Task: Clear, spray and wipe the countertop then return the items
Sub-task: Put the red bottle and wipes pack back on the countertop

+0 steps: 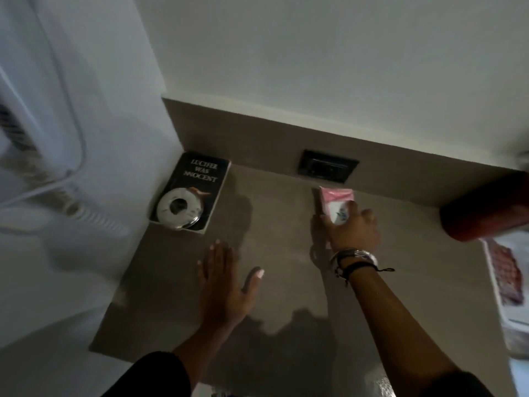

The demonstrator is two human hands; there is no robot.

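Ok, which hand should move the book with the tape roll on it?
Left, probably. The left hand is open and empty, nearer the book and tape roll in the corner. The right hand is busy gripping the pink box.

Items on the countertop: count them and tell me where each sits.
3. A black book lies in the far left corner, a round glass ashtray rests on it, and a pink-and-white packet stands near the back wall under the right hand. Others may be hidden.

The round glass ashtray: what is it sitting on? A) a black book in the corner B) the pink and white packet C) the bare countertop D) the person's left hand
A: the ashtray rests on the black book lying in the counter's back left corner.
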